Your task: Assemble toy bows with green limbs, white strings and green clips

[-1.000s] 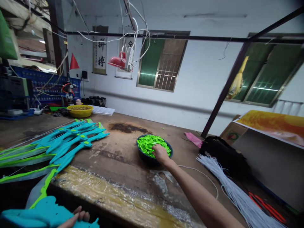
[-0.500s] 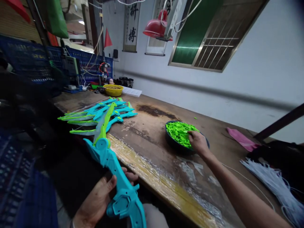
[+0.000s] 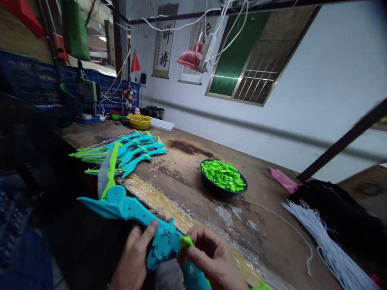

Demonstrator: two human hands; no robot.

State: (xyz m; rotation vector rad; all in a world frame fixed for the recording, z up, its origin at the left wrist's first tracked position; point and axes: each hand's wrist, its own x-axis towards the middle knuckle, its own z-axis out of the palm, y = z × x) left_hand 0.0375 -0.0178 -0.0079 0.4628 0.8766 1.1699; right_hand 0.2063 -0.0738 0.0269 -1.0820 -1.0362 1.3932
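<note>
From the head camera, the left hand (image 3: 133,262) wraps its fingers around the teal toy bow (image 3: 142,225), low by the workbench (image 3: 187,189) edge. The right hand (image 3: 211,257) pinches a small green piece (image 3: 186,241) against it. The tiny piece could slip and drop if the pinch loosens. Half a second ago that hand was in the bowl of green pieces (image 3: 223,177).

A worn wooden table (image 3: 187,177) is seen along a white wall. A dark bowl (image 3: 211,187) filled with small green plastic pieces (image 3: 223,175) is set near its middle. A pile of turquoise toy bows (image 3: 127,151) is laid toward the far left end, with a yellow bowl (image 3: 139,121) beyond it. A bundle of white cords (image 3: 326,245) is spread at the right, beside a pink cloth (image 3: 282,180). A red lamp (image 3: 190,59) is hung above.
</note>
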